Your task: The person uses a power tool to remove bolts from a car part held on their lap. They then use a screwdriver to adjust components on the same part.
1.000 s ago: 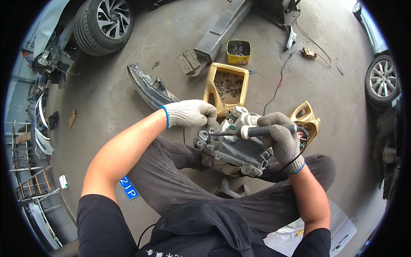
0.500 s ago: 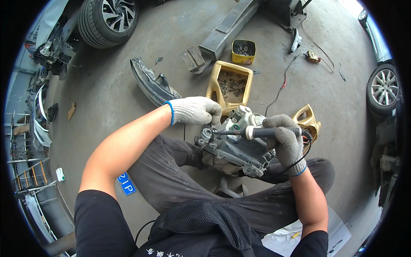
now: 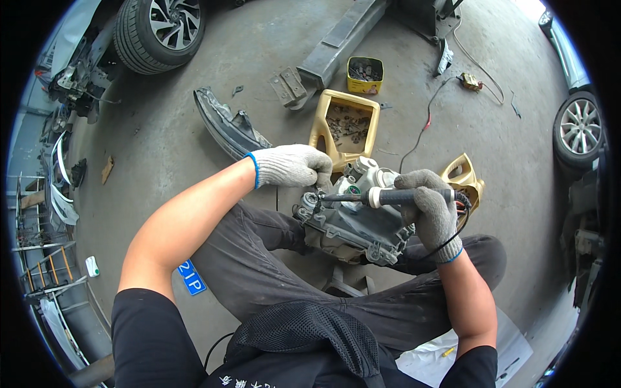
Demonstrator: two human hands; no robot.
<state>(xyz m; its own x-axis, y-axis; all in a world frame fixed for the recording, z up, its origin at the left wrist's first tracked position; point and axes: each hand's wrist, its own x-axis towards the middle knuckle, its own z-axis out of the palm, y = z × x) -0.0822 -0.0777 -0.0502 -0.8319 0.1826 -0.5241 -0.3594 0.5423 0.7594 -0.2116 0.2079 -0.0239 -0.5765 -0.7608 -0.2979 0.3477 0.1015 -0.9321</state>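
Grey gloved right grip (image 3: 435, 216) wraps closed around a soldering iron (image 3: 393, 198); left grip (image 3: 295, 167) curls, its hold hidden.

Grey floor (image 3: 155, 129); yellow tub (image 3: 364, 86) atop

Your right hand (image 3: 432, 213) holds a soldering iron (image 3: 393, 197) (tip at the headlight's (image 3: 352, 225) corner); your left hand (image 3: 294, 167) curls close by.
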